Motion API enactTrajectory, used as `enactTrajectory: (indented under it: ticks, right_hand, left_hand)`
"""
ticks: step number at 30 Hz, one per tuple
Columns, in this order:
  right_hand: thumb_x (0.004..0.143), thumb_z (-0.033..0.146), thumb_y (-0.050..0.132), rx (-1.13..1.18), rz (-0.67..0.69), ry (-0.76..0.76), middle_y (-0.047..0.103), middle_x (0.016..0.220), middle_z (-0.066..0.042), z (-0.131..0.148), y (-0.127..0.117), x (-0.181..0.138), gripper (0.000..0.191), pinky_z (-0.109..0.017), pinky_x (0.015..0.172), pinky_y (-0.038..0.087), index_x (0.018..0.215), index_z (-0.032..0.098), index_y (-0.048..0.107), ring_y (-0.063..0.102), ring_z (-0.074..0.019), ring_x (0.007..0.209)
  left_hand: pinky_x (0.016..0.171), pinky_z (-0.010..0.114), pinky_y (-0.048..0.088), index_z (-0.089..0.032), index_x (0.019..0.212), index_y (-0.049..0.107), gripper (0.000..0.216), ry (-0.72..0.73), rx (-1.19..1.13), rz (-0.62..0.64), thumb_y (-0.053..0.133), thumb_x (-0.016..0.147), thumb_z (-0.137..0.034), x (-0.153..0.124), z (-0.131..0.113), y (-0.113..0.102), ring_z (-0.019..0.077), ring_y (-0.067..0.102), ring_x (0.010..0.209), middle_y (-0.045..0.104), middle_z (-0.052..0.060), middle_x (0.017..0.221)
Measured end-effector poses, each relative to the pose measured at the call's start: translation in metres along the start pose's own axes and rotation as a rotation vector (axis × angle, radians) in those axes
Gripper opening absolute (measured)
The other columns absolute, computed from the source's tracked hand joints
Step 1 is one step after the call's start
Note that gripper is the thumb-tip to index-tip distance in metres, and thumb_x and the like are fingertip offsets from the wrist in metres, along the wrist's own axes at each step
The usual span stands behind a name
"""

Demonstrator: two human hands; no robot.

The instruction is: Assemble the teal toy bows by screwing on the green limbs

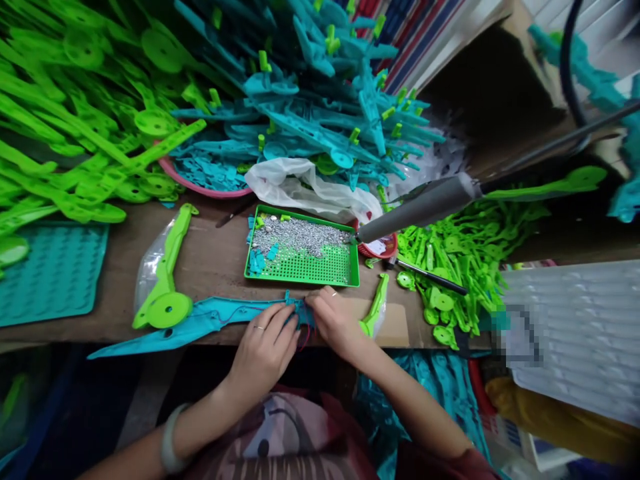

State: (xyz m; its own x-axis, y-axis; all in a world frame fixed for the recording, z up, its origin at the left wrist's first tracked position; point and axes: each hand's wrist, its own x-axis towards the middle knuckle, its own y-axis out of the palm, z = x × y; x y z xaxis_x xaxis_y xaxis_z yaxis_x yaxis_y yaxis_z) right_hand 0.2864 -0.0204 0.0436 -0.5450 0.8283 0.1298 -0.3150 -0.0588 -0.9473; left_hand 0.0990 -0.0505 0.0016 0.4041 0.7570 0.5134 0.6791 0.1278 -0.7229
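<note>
A long teal plastic part lies along the front edge of the wooden table. My left hand rests on its right end, fingers curled down onto it. My right hand pinches the same end from the right; a thin red wire shows under the fingers. Just behind the hands sits a green mesh tray holding a heap of small silver screws and a few teal bits.
A lime green paddle-shaped part lies left of the hands. Heaps of green parts and teal parts fill the back. A grey-handled tool hangs over the tray. More green pieces lie right, beside a white ribbed sheet.
</note>
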Motion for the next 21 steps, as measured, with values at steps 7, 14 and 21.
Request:
enactTrajectory:
  ticks: [7,14,21]
  right_hand:
    - [0.096,0.007,0.049,0.272,-0.105,0.246,0.064,0.097,-0.009,0.005,0.012,-0.006,0.017,-0.034,0.080,0.052,0.094,0.019,0.061,0.056,-0.0210,0.093]
    - [0.095,0.007,0.048,0.098,0.049,0.312,0.062,0.091,-0.010,0.015,0.006,-0.001,0.018,-0.037,0.078,0.051,0.085,0.018,0.060,0.052,-0.0237,0.090]
    - [0.099,0.013,0.049,0.202,0.045,0.227,0.063,0.123,-0.013,0.001,-0.004,-0.010,0.024,-0.041,0.097,0.054,0.115,0.017,0.066,0.055,-0.0237,0.114]
  left_hand:
    - [0.095,0.044,0.053,-0.009,0.104,0.069,0.014,-0.003,-0.043,-0.003,0.060,0.095,-0.015,-0.001,0.000,0.003,0.0307,0.064,0.112,0.073,0.016,0.116]
    - [0.091,0.043,0.052,-0.009,0.104,0.068,0.013,0.010,-0.012,-0.010,0.061,0.095,-0.014,0.000,-0.001,0.002,0.0303,0.066,0.110,0.074,0.014,0.114]
    - [0.090,0.042,0.051,-0.010,0.106,0.066,0.014,0.010,-0.026,-0.008,0.064,0.093,-0.015,0.003,-0.001,0.003,0.0302,0.066,0.109,0.075,0.014,0.115]
